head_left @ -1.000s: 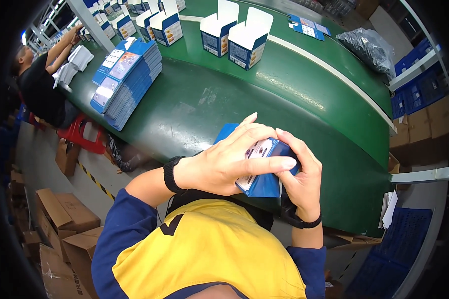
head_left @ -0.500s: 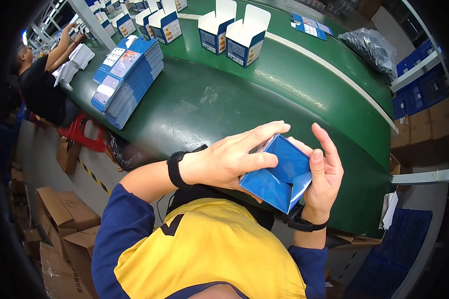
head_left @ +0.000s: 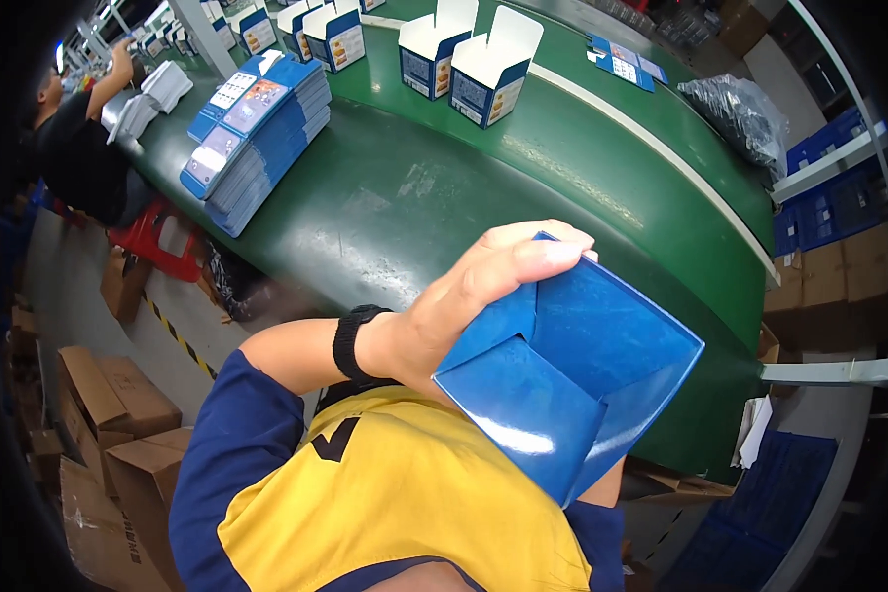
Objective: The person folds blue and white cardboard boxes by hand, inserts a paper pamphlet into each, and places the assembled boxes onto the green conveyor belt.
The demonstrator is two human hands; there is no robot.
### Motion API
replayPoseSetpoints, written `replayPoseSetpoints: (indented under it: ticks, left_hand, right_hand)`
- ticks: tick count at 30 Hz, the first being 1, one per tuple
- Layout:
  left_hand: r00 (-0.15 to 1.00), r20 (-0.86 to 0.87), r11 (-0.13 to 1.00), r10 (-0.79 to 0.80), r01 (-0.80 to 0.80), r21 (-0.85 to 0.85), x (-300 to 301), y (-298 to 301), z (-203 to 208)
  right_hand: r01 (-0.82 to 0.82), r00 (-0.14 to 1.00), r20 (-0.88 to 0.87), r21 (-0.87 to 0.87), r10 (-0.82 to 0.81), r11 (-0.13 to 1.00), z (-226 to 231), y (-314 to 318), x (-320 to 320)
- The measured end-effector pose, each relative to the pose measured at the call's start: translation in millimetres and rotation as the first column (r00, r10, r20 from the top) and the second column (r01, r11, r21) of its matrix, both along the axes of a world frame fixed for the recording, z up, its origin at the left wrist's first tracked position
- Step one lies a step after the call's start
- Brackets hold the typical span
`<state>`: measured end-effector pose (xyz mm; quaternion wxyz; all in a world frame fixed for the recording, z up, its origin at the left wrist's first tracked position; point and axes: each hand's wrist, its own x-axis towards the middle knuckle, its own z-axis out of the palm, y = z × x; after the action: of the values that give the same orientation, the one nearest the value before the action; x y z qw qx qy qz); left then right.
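A blue cardboard box [head_left: 572, 365] is held up in front of my chest, its folded bottom flaps facing me and overlapping toward the middle. Gripping its upper left edge is my left hand [head_left: 474, 296], thumb and fingers closed around the cardboard. Below the box a bit of my right forearm [head_left: 609, 485] shows; the right hand itself is hidden behind the box. Beyond my left hand, a stack of flat folded blue cartons [head_left: 261, 138] lies on the green table [head_left: 395, 197].
Two open-topped white-and-blue boxes [head_left: 488, 74] stand on the green conveyor belt [head_left: 582, 148], with more boxes [head_left: 333, 37] farther left. A grey plastic bag [head_left: 740, 113] and flat cartons [head_left: 627, 64] lie at far right. A person [head_left: 84, 148] works at left. Brown cartons [head_left: 118, 414] sit on the floor.
The box has come up closer and turned, its flap-folded bottom now showing larger. My left hand has shifted to its upper edge. My right hand has gone out of sight behind it.
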<state>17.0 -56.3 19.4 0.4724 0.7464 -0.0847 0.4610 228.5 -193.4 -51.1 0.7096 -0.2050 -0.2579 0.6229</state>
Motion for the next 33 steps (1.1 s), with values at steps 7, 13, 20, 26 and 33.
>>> replayPoseSetpoints:
  ticks: [7,13,20,26,33]
  left_hand:
    - [0.965,-0.193,0.984,-0.175,0.162,-0.08,-1.6,-15.5,0.6]
    - [0.927,-0.092,0.888,-0.365,0.316,-0.334,0.2,-19.3,-15.7]
    - [0.978,0.028,0.82,0.209,-0.19,0.54,-19.9,53.4,12.0]
    - [0.921,0.083,0.477,0.381,-0.272,0.835,-54.8,91.2,6.8]
    - [-0.091,-0.428,0.352,0.899,-0.432,0.831,-220.5,175.2,55.2]
  right_hand:
    - [0.129,0.936,0.342,-0.126,-0.079,0.984,4.5,0.5,13.7]
    - [0.259,0.812,0.572,-0.168,-0.12,0.951,4.8,6.7,8.4]
    - [0.089,0.954,0.3,-0.238,-0.014,0.967,46.6,40.8,-11.8]
    - [-0.356,0.873,0.243,-0.274,0.422,0.893,68.1,131.7,-21.9]
    - [0.465,-0.001,0.926,0.335,-0.378,0.82,-12.3,318.9,57.7]
